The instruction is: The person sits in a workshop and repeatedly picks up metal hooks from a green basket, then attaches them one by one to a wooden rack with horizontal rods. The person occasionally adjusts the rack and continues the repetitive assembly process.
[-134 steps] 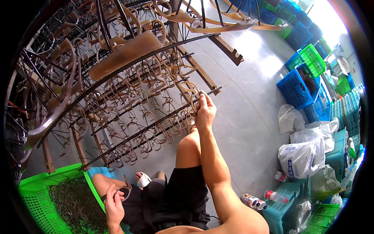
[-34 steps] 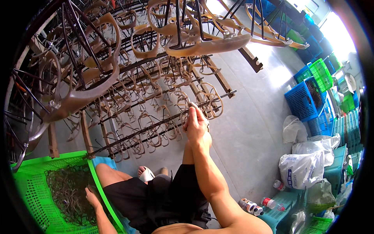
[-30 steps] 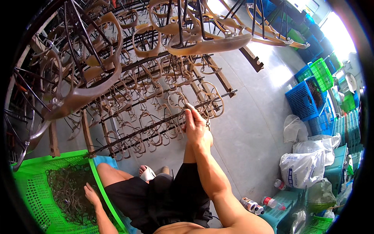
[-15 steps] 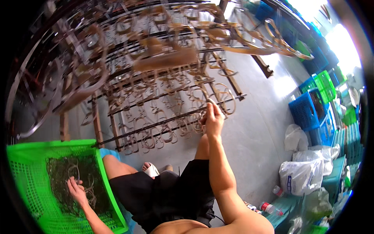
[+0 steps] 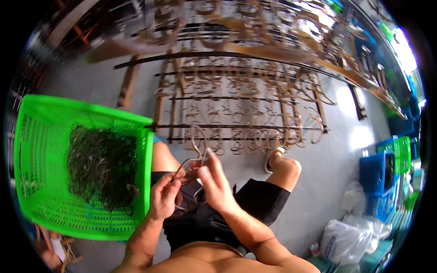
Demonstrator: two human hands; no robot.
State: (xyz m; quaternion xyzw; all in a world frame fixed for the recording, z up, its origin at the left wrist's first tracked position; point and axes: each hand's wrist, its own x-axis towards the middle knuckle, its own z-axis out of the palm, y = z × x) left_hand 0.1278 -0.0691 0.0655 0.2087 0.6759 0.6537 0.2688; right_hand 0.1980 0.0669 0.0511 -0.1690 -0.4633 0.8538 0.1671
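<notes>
In front of my lap both hands are together at a few thin, glossy, brownish looped strips (image 5: 196, 141); their exact kind is not clear. My left hand (image 5: 164, 198) is closed, pinching a curved strip between thumb and fingers. Close by, my right hand (image 5: 214, 182) grips the strips with thumb and fingers, one loop rising past its fingertips. More loops hang below, partly hidden by the hands. To the left, a green plastic basket (image 5: 84, 103) holds a dark tangle of thin loops (image 5: 102, 164). Ahead stands a rack (image 5: 227, 127) of dark rods hung with rows of similar brownish loops.
The rack's upper bars (image 5: 255, 54) reach across the far side, blurred. Blue crates (image 5: 371, 170) and a green crate (image 5: 402, 154) stand at the right. White plastic bags (image 5: 343, 241) lie nearer on the right. A grey floor (image 5: 314, 182) shows between.
My left hand has left the basket and my right hand has come back from the rack; they now meet over my lap with looped strips. The view has turned left.
</notes>
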